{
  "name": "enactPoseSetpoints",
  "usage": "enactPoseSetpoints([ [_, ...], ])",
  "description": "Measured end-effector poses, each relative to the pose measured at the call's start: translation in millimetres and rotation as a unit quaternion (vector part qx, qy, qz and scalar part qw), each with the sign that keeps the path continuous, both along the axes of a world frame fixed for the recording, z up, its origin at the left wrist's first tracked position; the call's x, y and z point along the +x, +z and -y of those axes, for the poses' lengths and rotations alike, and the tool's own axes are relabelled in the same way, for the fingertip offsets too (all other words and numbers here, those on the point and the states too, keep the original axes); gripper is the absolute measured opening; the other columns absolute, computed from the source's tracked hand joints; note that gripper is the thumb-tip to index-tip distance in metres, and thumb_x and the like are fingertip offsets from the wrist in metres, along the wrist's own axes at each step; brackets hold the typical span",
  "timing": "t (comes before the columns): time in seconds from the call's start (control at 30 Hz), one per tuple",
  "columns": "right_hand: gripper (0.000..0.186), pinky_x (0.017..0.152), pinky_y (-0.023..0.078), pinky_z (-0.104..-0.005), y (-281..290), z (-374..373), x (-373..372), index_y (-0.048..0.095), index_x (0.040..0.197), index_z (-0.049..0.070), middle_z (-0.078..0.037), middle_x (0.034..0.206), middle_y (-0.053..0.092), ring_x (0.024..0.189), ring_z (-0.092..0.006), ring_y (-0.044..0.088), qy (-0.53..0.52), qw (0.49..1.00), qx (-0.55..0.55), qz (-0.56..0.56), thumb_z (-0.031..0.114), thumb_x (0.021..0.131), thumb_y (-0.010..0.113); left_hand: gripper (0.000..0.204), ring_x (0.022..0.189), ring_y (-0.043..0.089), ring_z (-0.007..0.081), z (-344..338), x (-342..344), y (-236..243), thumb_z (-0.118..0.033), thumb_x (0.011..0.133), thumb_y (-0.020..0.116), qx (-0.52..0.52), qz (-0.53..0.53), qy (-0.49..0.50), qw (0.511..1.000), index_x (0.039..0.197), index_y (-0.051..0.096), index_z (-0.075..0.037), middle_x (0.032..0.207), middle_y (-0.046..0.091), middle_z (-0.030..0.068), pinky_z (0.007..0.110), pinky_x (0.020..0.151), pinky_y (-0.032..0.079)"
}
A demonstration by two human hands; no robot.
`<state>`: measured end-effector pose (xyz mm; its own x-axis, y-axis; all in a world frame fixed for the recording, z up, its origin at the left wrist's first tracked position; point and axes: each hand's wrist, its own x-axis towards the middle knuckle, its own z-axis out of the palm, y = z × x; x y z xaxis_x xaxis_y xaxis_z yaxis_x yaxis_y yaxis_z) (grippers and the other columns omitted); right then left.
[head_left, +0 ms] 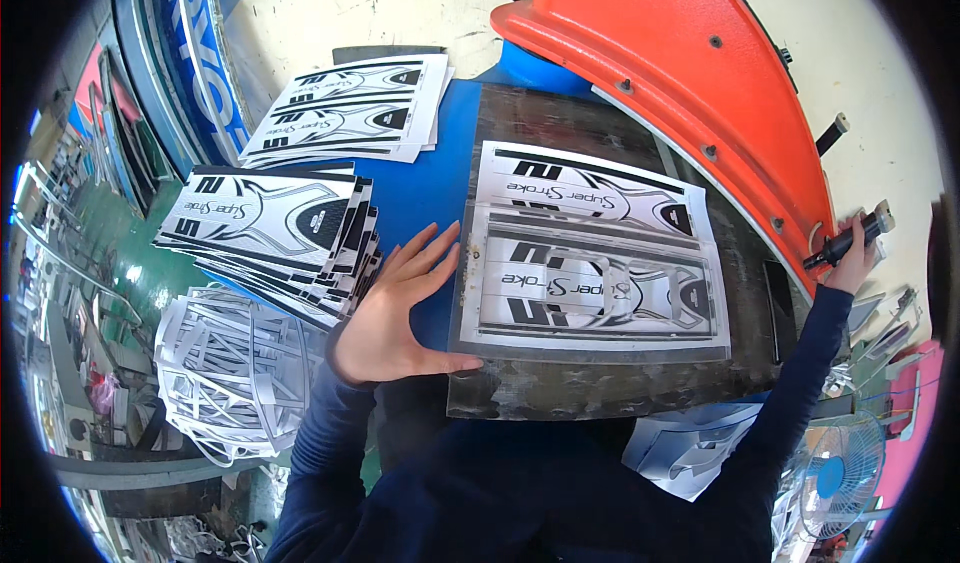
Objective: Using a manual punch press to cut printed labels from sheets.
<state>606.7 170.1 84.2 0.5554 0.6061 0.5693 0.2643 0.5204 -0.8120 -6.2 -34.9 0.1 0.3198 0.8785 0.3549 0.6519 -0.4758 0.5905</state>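
Black handle [826, 254] — right fingers [857, 249] around it

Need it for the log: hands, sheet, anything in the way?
Left hand open, thumb at dark board. Right hand gripping black handle. Printed sheet on board, clear frame over its nearer half. Red machine arm overhangs board's far-right corner.

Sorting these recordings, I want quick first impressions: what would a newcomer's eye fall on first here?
Most likely the big red arm at upper right, with the right hand round a black handle at its lower end. Next, the printed sheet on the dark board near the centre, the left hand spread by the board's left edge. Then the white strips heaped at lower left.
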Motion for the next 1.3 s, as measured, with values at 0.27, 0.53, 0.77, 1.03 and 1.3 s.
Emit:
enactPoseSetpoints([
  [0.27, 0.066, 0.114, 0.033, -0.0457, -47, 150, -193, 0.059, 0.129, -0.002, -0.020, 0.138, 0.057, 0.131, -0.0325, 0.052, 0.223, 0.835, -0.080, 0.497, 0.034, 0.078, 0.080, 0.111, 0.148, 0.028, 0.0434, -7, 2, 1, -0.032, 0.058, 0.094, 0.026, 0.114, -0.044, 0.992, 0.149, 0.040, 0.003, 0.156, 0.037, 0.0238, 0.052, 0.117, 0.026],
  [0.53, 0.065, 0.098, 0.042, -0.0498, -49, 155, -241, 0.067, 0.101, 0.001, -0.012, 0.094, 0.057, 0.089, -0.0342, 0.058, 0.283, 0.774, -0.039, 0.565, 0.047, 0.061, 0.089, 0.109, 0.146, 0.034, 0.0378, 1, 14, 3, -0.048, 0.064, 0.086, -0.016, 0.196, -0.007, 0.980, 0.151, 0.040, -0.001, 0.153, 0.044, 0.0223, 0.061, 0.117, 0.016],
  [0.77, 0.066, 0.087, 0.041, -0.0435, -54, 156, -230, 0.069, 0.100, 0.000, -0.011, 0.086, 0.055, 0.083, -0.0313, 0.053, 0.239, 0.806, -0.011, 0.542, 0.048, 0.058, 0.089, 0.104, 0.144, 0.037, 0.0407, 0, 13, 2, -0.084, 0.081, 0.047, 0.001, 0.048, 0.020, 0.999, 0.149, 0.044, -0.005, 0.150, 0.049, 0.0151, 0.071, 0.112, 0.005],
  [1.03, 0.071, 0.081, 0.042, -0.0376, -69, 153, -205, 0.064, 0.111, -0.004, -0.015, 0.094, 0.057, 0.085, -0.0257, 0.053, 0.271, 0.923, 0.000, 0.273, 0.059, 0.078, 0.074, 0.033, 0.126, 0.056, 0.0371, -10, 48, 22, -0.020, 0.085, 0.074, 0.111, -0.090, 0.030, 0.989, 0.114, 0.070, -0.003, 0.126, 0.065, 0.0144, 0.059, 0.105, 0.039],
  [1.3, 0.073, 0.093, 0.049, -0.0375, -90, 150, -189, 0.060, 0.119, -0.009, -0.021, 0.113, 0.067, 0.101, -0.0261, 0.065, 0.286, 0.956, 0.048, 0.054, 0.058, 0.092, 0.062, 0.054, 0.127, 0.056, 0.0382, -61, 108, 26, -0.029, 0.081, 0.080, 0.054, -0.076, -0.187, 0.978, 0.123, 0.065, 0.002, 0.128, 0.064, 0.0208, 0.042, 0.103, 0.048],
])
